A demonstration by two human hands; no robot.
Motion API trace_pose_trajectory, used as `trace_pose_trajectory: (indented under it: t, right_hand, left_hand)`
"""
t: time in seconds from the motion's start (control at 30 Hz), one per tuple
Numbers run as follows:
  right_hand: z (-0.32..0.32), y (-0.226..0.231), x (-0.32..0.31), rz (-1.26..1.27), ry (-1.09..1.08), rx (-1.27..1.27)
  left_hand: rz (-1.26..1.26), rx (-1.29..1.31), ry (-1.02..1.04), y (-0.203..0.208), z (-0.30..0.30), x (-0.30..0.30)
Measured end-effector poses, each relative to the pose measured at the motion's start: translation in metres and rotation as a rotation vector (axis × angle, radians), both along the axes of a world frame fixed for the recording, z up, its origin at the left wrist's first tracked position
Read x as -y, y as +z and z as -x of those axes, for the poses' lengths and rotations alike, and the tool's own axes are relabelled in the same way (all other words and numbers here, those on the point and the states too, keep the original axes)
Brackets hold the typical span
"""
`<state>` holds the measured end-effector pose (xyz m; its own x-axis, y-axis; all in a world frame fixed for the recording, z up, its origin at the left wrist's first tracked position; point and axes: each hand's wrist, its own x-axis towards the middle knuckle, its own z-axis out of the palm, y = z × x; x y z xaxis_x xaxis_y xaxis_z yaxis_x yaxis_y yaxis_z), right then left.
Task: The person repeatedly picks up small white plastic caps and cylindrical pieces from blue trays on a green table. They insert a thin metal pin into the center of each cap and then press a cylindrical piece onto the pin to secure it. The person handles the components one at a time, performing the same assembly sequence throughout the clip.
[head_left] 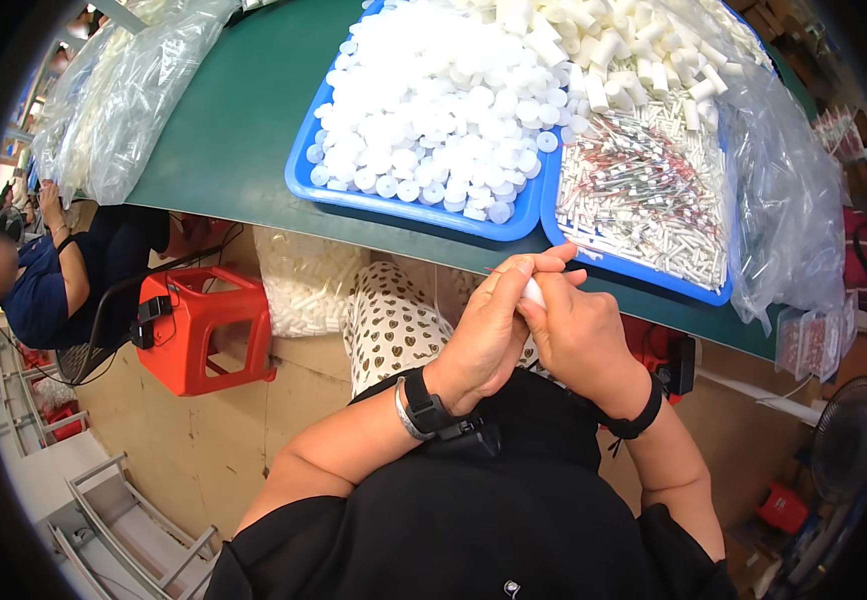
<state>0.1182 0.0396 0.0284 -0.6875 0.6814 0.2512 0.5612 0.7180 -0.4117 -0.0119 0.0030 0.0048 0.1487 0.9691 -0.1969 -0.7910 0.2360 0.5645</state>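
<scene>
The left hand (494,315) and the right hand (586,335) meet close together in front of the body, just past the near edge of the surface (224,150). Both are closed, with thumbs and fingers pinching one small white piece (534,291) between them. Most of it is hidden, so I cannot tell what kind it is, or if it is whole. A tiny red bit shows by the left fingers, too small to name.

Just past the hands is a blue tray (654,280). It has thin white sticks (614,222) with red bits mixed in, and fat white rolls (609,48) piled at the far end. Beside it on the left is one more blue tray (519,225), heaped with round white discs (434,120).

I think the work on this one piece is part way, since both hands are busy with it. Lots seems left, because both trays are very full. I cannot see a pile that is surely finished.

Farther out, a clear bag (784,200) lies right of the trays. A red stool (199,325) stands on the floor to the left, and another person (49,300) sits beyond it.
</scene>
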Motion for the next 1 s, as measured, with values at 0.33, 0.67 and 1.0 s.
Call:
trace_pose_trajectory:
  t: [0.33,0.67,1.0]
  right_hand:
    - [-0.005,-0.001,0.002,0.249,0.004,-0.110]
    - [-0.019,0.024,-0.012,0.019,-0.023,-0.095]
    - [-0.041,0.021,-0.082,-0.292,-0.133,0.139]
  left_hand:
    - [0.083,-0.178,0.120,0.012,0.044,0.004]
    - [-0.413,-1.363,0.378,0.022,0.077,-0.022]
    - [-0.686,-1.805,0.059,0.037,0.074,-0.063]
